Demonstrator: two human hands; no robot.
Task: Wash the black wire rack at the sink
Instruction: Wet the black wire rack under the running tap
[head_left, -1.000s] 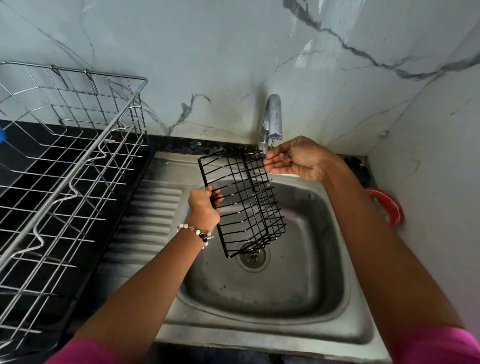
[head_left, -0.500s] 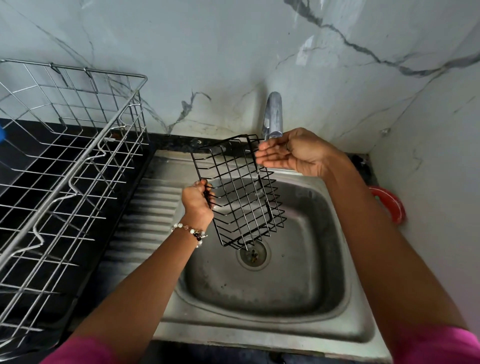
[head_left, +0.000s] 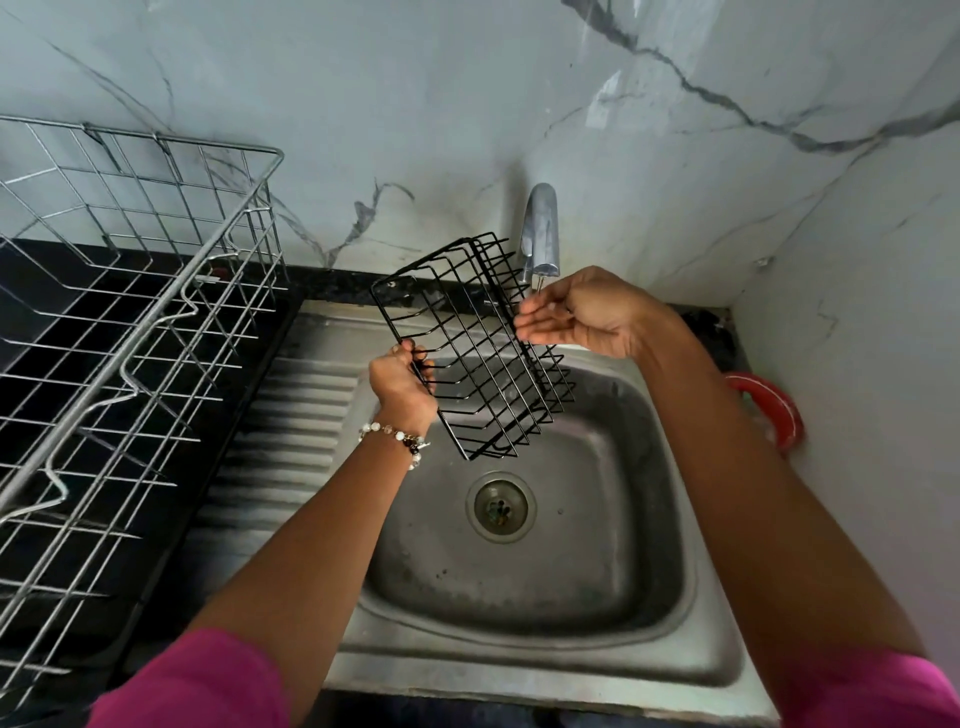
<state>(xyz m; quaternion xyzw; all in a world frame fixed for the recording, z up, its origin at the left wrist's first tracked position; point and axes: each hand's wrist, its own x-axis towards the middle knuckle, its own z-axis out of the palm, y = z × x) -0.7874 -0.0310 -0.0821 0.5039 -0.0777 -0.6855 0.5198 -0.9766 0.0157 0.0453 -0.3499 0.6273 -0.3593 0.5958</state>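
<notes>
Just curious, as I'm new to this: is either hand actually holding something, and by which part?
The left hand grips the black wire rack by its left edge wire. The right hand is open and holds nothing.

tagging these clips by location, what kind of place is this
Most likely a home kitchen: a steel sink with a tap, a wire dish drainer on the dark counter, and marble-look wall tiles.
</notes>
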